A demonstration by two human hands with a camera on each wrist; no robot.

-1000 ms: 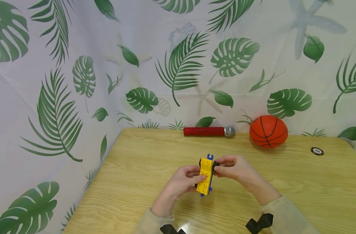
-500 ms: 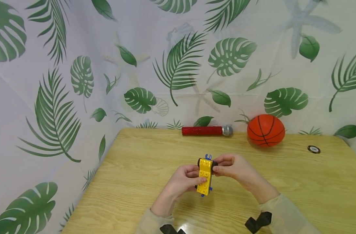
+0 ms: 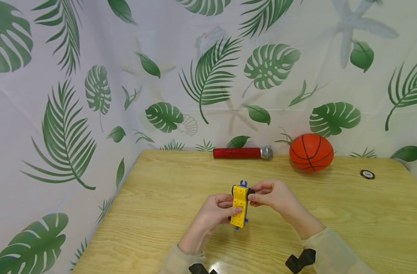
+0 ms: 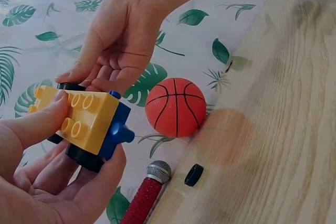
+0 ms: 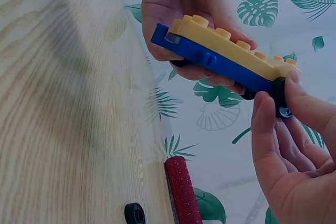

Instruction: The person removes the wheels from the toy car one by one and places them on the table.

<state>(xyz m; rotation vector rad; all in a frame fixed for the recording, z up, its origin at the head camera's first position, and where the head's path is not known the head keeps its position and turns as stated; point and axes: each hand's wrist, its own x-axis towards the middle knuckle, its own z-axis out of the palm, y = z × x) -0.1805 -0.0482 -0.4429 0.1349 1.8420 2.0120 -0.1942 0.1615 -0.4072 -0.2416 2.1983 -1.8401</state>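
Note:
A toy car (image 3: 238, 207) of yellow studded block on a blue base is held up over the table by both hands. My left hand (image 3: 210, 213) grips its body, thumb on the yellow top and fingers underneath. My right hand (image 3: 276, 197) pinches a black wheel (image 5: 279, 90) between thumb and fingers, at the right side of the car's far end. Further back on that same side, a blue peg (image 5: 208, 57) sticks out bare. A black wheel (image 4: 84, 156) sits on the opposite side, beside my left fingers. A blue hook (image 3: 244, 183) points away from me.
Near the back edge of the wooden table (image 3: 160, 179) lies a red microphone (image 3: 237, 153). Right of it are an orange toy basketball (image 3: 311, 153) and a poker chip (image 3: 367, 174). A loose black wheel (image 4: 194, 174) stands on the table near the microphone. Leaf-patterned cloth hangs behind.
The head view has shifted slightly. The car has turned very slightly more upright in it, while both hands keep their hold on the car and wheel.

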